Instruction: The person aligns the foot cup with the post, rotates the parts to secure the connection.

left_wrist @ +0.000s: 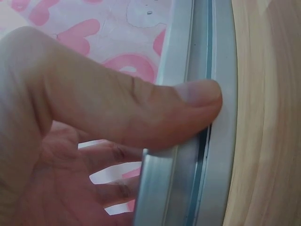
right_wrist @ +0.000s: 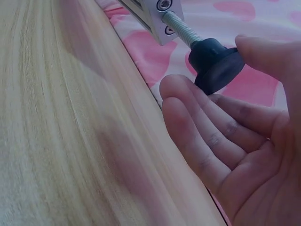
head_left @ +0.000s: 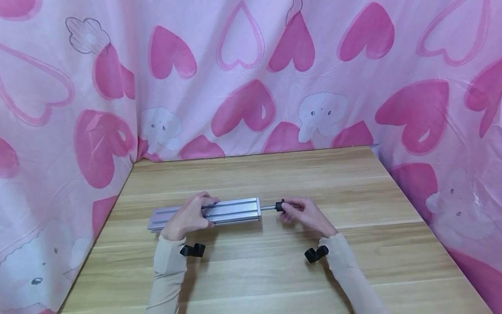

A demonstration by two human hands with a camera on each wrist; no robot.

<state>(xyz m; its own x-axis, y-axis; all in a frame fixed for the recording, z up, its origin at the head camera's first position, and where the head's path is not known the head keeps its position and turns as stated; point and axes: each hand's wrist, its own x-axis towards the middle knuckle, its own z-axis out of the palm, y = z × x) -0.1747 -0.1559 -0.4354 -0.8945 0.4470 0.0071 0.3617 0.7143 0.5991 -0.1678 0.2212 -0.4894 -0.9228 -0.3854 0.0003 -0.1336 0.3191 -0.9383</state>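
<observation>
We are holding one long silver slotted aluminium bar (head_left: 208, 213) flat on the light wooden table (head_left: 274, 270), lying parallel to the near edge and toward the table's left side. Our left hand (head_left: 188, 216) is gripping it, thumb (left_wrist: 155, 110) pressing into a slot and fingers curling over the far side. Our right hand (head_left: 303, 213) is pinching one black round plastic knob (right_wrist: 216, 63) on one threaded steel bolt (right_wrist: 181, 27), thumb above and loosely bent fingers (right_wrist: 202, 132) below. We judge the work partway through: the bolt is entering the bar's right end face, yet much thread is showing, so more turning seems left. We are counting one bar, one bolt, one knob and two hands.
</observation>
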